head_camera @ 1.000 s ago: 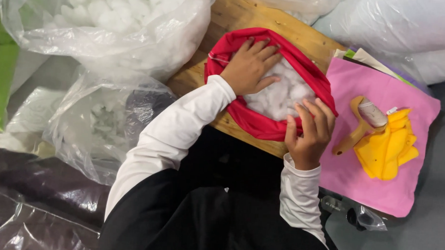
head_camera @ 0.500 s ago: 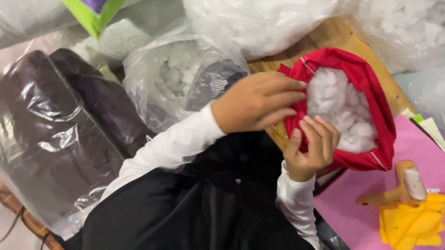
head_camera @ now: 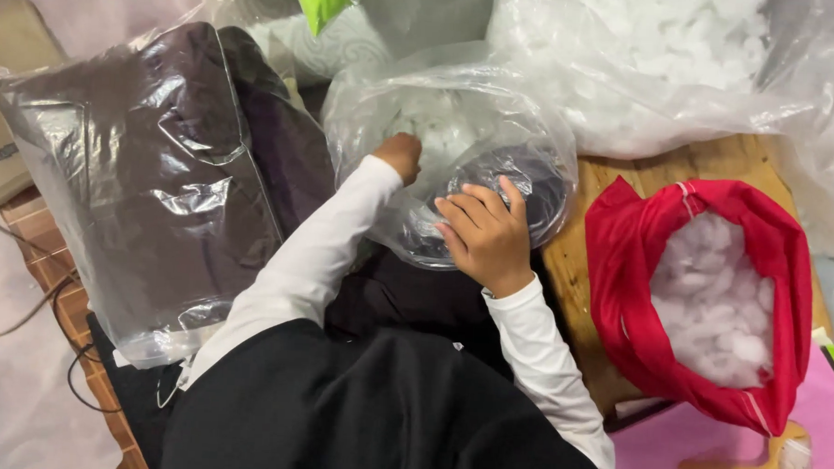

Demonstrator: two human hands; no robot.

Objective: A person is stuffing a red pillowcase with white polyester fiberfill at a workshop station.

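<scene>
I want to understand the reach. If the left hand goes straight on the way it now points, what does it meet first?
The left hand points into the open clear plastic bag, so it would probably meet the white stuffing inside first. Depth is unclear; it may already touch it.

Left hand (head_camera: 399, 155) reaches into clear plastic bag of white stuffing (head_camera: 448, 134); fingers hidden inside. Right hand (head_camera: 484, 232) lies spread against bag's outer wall. Red fabric cover (head_camera: 623, 288), stuffed with white filling, sits apart on wooden table (head_camera: 577, 296).
</scene>
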